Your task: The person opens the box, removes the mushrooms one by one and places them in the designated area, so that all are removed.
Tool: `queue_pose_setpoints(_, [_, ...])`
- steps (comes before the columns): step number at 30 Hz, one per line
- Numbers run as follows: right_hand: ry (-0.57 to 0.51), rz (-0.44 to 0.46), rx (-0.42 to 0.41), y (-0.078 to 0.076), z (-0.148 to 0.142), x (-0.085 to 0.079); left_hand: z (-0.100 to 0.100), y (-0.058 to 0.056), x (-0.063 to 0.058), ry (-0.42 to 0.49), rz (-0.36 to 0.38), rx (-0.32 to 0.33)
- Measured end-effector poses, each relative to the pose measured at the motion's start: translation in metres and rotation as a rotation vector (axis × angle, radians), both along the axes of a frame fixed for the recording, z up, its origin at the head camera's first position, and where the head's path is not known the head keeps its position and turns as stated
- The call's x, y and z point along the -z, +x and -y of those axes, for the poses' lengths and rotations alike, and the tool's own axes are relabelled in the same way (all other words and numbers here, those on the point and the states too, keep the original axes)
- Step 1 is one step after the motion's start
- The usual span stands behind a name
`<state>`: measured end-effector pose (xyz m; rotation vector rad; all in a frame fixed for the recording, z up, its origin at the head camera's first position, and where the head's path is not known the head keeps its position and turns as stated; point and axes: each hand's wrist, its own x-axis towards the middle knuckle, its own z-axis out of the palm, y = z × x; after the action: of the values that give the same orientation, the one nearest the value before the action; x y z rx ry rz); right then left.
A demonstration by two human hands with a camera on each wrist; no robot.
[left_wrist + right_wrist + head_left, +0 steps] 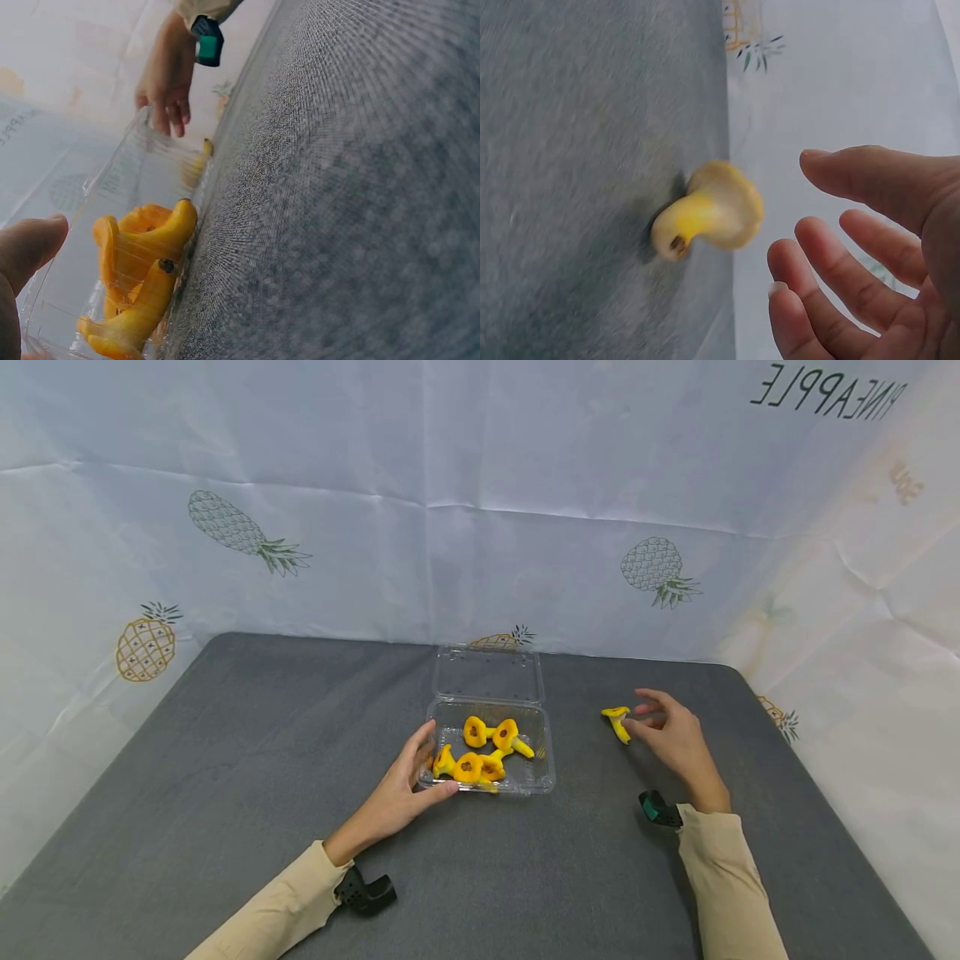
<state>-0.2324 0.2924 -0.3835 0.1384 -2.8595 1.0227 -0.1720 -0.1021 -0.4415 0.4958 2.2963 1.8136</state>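
Observation:
A clear plastic clamshell container (551, 768) lies on the table with its lid raised at the back. Several yellow-orange mushrooms (469, 768), chanterelle-like with trumpet caps, lie inside; their stems show through the wall in the left wrist view. My left hand (397, 789) holds the container's left front corner, thumb at the front rim and fingers along the left side. Right of the container, a single yellow mushroom (705, 214) lies on the table. Close beside it is my right hand (672, 739), its fingers loosely bent and thumb apart from them, with a gap to the mushroom in the right wrist view.
The grey cloth-covered table (247, 760) runs back to a pale curtain (360, 560) printed with pineapples. The container's lid (487, 675) leans back near the table's far edge. Dark wrist devices are strapped at both sleeves.

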Motion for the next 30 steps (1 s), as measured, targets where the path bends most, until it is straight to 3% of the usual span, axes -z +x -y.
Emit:
queue_pose_setpoints(15, [0.0,0.004,-0.133,0.004,0.027,-0.008,0.0,0.0,0.001,-0.003,0.002,0.002])
queue_pose_setpoints(30, [-0.002,-0.063,-0.198,0.007,0.049,-0.006,0.001,0.002,-0.001,-0.001,-0.002,-0.001])
